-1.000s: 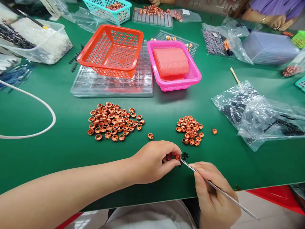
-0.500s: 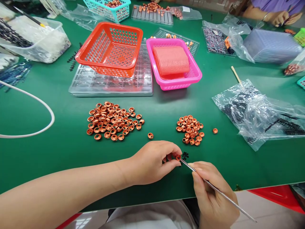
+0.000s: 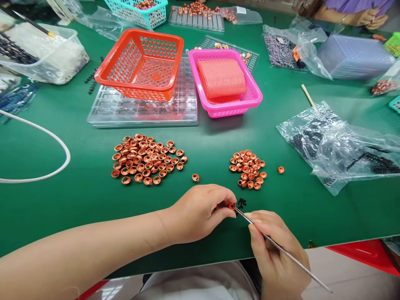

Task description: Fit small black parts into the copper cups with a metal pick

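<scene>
Between thumb and fingertips, my left hand [image 3: 206, 212] pinches a small copper-coloured cup-shaped piece [image 3: 231, 206]. My right hand [image 3: 278, 250] holds a thin metal pick [image 3: 281, 248] like a pen, and its tip meets the opening of that piece. Small black bits [image 3: 241, 203] lie on the table just beyond the fingertips. A large pile of copper-coloured cups [image 3: 146, 158] is ahead to the left, and a smaller pile [image 3: 248, 168] is ahead to the right. One single cup [image 3: 195, 178] sits beside my left hand; another [image 3: 281, 170] lies off to the right.
A red basket [image 3: 140, 85] rests on stacked clear trays [image 3: 143, 118]. Beside it, a pink basket [image 3: 229, 109] holds pink foam. Plastic bags with black parts [image 3: 337, 146] lie right; a white cable [image 3: 62, 146] loops left. Another person's hands [image 3: 368, 18] work at the far right.
The whole view has shifted slightly, so things appear a little further left. Both hands keep their grips, with the pick tip still at the copper-coloured piece.
</scene>
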Motion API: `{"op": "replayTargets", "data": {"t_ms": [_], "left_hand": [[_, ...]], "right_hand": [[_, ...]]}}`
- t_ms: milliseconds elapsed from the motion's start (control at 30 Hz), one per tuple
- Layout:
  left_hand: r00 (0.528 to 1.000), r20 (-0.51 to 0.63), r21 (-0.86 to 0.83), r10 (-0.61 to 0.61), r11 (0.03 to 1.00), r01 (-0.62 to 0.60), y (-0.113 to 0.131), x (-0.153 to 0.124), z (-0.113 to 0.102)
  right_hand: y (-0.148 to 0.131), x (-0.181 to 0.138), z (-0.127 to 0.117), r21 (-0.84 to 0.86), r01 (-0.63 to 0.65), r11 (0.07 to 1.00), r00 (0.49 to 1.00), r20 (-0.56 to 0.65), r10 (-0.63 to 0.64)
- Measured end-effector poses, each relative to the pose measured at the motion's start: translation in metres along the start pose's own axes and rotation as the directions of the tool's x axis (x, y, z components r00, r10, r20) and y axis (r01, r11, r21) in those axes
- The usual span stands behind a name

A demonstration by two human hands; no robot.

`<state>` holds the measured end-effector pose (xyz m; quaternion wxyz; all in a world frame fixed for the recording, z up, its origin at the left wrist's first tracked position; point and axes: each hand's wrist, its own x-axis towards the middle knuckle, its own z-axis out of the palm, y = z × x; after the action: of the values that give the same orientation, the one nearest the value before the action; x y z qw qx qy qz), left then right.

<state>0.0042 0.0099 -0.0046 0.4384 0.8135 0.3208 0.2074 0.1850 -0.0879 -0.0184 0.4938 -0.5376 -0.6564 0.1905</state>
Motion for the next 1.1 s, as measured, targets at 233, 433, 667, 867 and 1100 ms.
{"op": "replayTargets", "data": {"t_ms": [233, 433, 667, 867, 1100], "left_hand": [[1.000, -0.011, 0.029, 0.005, 1.000, -0.005, 0.0005, 0.0001, 0.0006], [0.998, -0.031, 0.017, 0.046, 0.999, -0.045, -0.0014, 0.0005, -0.0001], [0.999, -0.034, -0.033, 0.028, 0.999, -0.029, -0.0010, 0.0009, -0.0007], [0.999, -0.042, -0.043, 0.019, 0.999, -0.021, -0.0003, 0.0015, -0.0012], [1.000, -0.008, -0.017, 0.019, 1.000, -0.019, 0.0007, 0.0010, -0.0017]], "right_hand": [[-0.0032, 0.0002, 0.0018, 0.005, 0.067, 0.998, 0.998, -0.016, -0.067], [-0.0026, 0.0002, -0.0004, -0.030, 0.085, 0.996, 0.996, -0.004, -0.086], [-0.0049, 0.0002, -0.0014, -0.044, 0.066, 0.997, 0.998, 0.003, -0.065], [-0.0048, 0.0013, -0.0018, -0.030, 0.090, 0.995, 0.996, 0.019, -0.089], [-0.0091, 0.0016, -0.0002, -0.038, 0.044, 0.998, 0.999, 0.012, -0.044]]}}
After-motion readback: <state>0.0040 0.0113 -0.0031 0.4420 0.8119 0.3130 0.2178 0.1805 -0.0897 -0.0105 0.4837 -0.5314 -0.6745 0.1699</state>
